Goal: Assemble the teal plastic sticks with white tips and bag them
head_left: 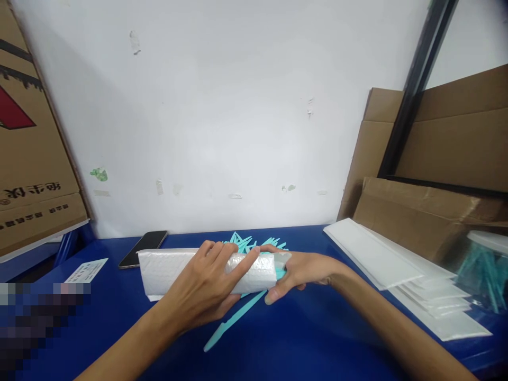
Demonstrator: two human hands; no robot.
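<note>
A silvery white padded sleeve (pixel 166 267) lies sideways above the blue table, its right end open. My left hand (pixel 214 272) is wrapped over its middle. My right hand (pixel 291 272) is at the open end, thumb below and fingers behind, closed around turquoise pieces (pixel 280 273) that show inside the opening. One turquoise knife-shaped piece (pixel 234 321) lies on the table under the sleeve, pointing toward the front. More turquoise pieces (pixel 242 241) are heaped behind my hands, partly hidden by them.
A phone (pixel 148 246) and a printed card (pixel 86 270) are at the left of the blue table (pixel 317 338). Stacked white padded sleeves (pixel 432 301) and a clear container with turquoise pieces (pixel 486 270) stand at the right. Cardboard (pixel 408 211) leans behind.
</note>
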